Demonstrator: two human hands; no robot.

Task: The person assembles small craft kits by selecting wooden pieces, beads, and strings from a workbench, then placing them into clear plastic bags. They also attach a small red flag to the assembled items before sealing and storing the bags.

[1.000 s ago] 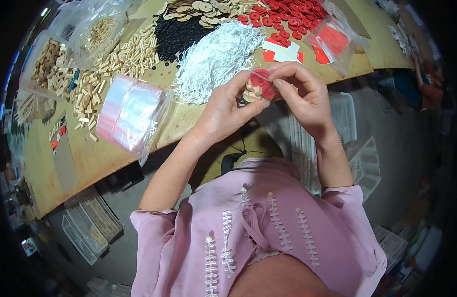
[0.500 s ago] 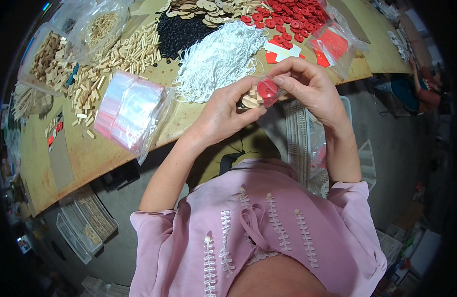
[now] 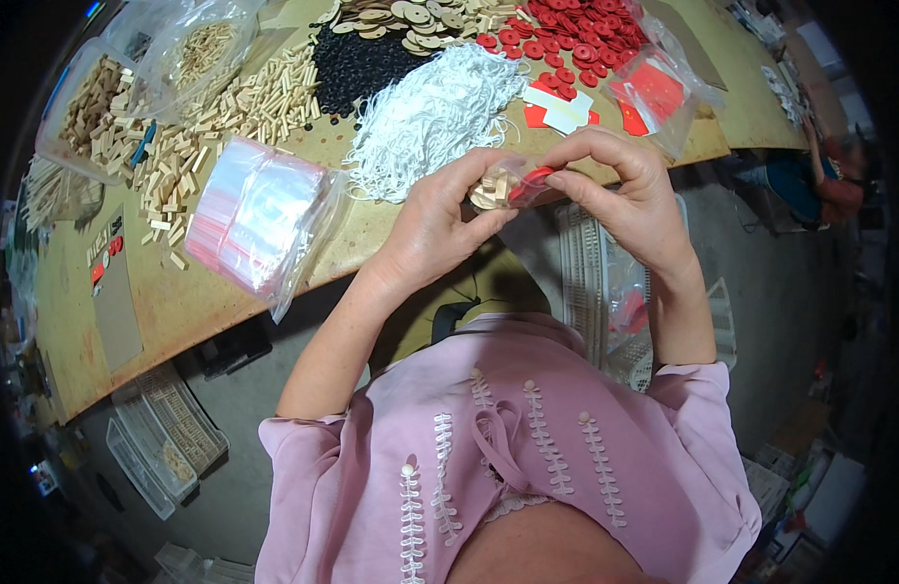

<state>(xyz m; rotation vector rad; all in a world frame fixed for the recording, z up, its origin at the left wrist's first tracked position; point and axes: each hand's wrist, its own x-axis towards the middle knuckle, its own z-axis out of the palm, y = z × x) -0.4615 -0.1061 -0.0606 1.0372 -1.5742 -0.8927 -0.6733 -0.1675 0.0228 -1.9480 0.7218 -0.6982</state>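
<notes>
My left hand [image 3: 425, 229] is closed around a small clear plastic bag [image 3: 516, 167], held just off the table's front edge. Pale wooden pieces [image 3: 490, 188] show in the bag beside my left fingertips. A red disc [image 3: 532, 183] is at the bag's right end, turned nearly edge-on. Thumb and forefinger of my right hand [image 3: 625, 195] pinch that end of the bag by the disc; whether they grip the disc too, I cannot tell.
On the table [image 3: 304, 258] lie a stack of clear bags [image 3: 255, 214], white cords [image 3: 430, 122], black rings [image 3: 357, 73], red discs [image 3: 591, 39], red and white cards [image 3: 566, 107] and wooden pieces [image 3: 167, 185]. White baskets [image 3: 167, 438] stand below. Another person [image 3: 819, 180] is at far right.
The red disc has turned from facing me to nearly edge-on. My right fingers have shifted slightly with the bag's end, while my left hand keeps its hold.
</notes>
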